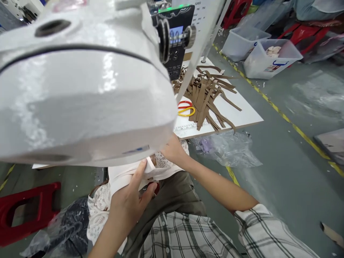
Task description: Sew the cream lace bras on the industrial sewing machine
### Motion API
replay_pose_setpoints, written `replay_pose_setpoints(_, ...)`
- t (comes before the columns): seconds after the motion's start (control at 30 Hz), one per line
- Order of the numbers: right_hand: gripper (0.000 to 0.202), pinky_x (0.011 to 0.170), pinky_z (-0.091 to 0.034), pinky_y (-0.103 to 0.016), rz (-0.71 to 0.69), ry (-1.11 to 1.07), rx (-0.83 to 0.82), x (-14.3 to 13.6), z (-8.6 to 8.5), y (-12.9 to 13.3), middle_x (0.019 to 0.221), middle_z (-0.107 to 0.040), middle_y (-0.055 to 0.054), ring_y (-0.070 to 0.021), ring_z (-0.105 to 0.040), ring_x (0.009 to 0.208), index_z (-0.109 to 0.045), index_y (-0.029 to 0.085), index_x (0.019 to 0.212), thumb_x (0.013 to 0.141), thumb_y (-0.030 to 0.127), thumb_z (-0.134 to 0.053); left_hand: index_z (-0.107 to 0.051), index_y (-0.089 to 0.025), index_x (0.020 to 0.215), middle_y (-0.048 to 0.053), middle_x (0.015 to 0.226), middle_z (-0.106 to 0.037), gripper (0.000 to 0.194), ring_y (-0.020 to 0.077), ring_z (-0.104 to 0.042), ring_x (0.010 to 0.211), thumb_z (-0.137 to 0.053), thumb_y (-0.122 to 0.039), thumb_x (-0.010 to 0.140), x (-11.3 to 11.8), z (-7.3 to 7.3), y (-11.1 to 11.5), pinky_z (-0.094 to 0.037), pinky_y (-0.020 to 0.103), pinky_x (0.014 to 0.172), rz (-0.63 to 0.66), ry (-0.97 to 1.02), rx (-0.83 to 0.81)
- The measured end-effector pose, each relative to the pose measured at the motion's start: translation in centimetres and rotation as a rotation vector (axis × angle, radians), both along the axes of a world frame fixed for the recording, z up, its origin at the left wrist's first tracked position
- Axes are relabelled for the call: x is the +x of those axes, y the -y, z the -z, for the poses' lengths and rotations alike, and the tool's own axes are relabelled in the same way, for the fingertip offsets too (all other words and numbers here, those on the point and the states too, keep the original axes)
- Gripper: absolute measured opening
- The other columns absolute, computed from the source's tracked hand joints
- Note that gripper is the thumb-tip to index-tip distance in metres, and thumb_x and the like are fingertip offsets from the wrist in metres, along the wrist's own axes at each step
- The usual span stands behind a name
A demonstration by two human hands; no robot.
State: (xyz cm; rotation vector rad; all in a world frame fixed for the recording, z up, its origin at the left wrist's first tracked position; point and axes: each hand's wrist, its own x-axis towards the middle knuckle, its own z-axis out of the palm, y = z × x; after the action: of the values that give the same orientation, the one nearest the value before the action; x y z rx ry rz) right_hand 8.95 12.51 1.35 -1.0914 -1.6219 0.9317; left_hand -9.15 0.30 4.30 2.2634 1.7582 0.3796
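A white garment with lace lies over my lap, partly under the white sewing machine head. My left hand rests on the garment's smooth band, index finger stretched along it and thumb apart. Beside the fingertip is a narrow pale strip. My right hand touches the lace part on the far side, its fingertips hidden behind the machine head. The needle area is also out of sight behind that head.
Brown fabric strips lie heaped on the white tabletop, near scissors with red and yellow handles. Plastic bags hang below its edge. Clear bins stand on the floor at right; a red stool is at left.
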Motion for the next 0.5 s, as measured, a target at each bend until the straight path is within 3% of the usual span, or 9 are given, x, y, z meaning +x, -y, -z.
replay_pose_setpoints(0.2,0.012,0.079,-0.049,-0.03,0.028,-0.092,0.038,0.5,0.1,0.7,0.109,-0.059,-0.007,-0.0187,-0.057,0.097,-0.063,0.02,0.093,0.091,0.026,-0.053,-0.042,-0.023,0.144,-0.006,0.058,-0.064,0.058,0.0084,-0.046,0.031,-0.056,-0.046,0.093,0.0,0.0,0.0,-0.032,0.02,0.039,-0.022,0.003,0.012)
replay_pose_setpoints(0.3,0.01,0.075,-0.048,-0.029,0.025,-0.118,0.007,0.8,0.4,1.2,0.107,-0.059,-0.007,-0.016,-0.057,0.086,-0.062,0.02,0.095,0.091,0.025,-0.055,-0.045,-0.021,0.143,-0.006,0.053,-0.062,0.057,0.0092,-0.047,0.031,-0.055,-0.046,0.093,0.3,-0.1,0.0,-0.032,0.02,0.039,-0.039,-0.014,0.042)
replay_pose_setpoints(0.5,0.013,0.071,-0.048,-0.029,0.014,-0.132,-0.075,1.5,1.0,2.4,0.108,-0.059,-0.007,-0.0178,-0.058,0.09,-0.062,0.021,0.099,0.094,0.029,-0.053,-0.044,-0.019,0.142,-0.009,0.04,-0.05,0.056,0.0108,-0.045,0.028,-0.053,-0.047,0.094,0.7,-0.4,0.3,-0.029,0.02,0.037,-0.079,-0.021,0.041)
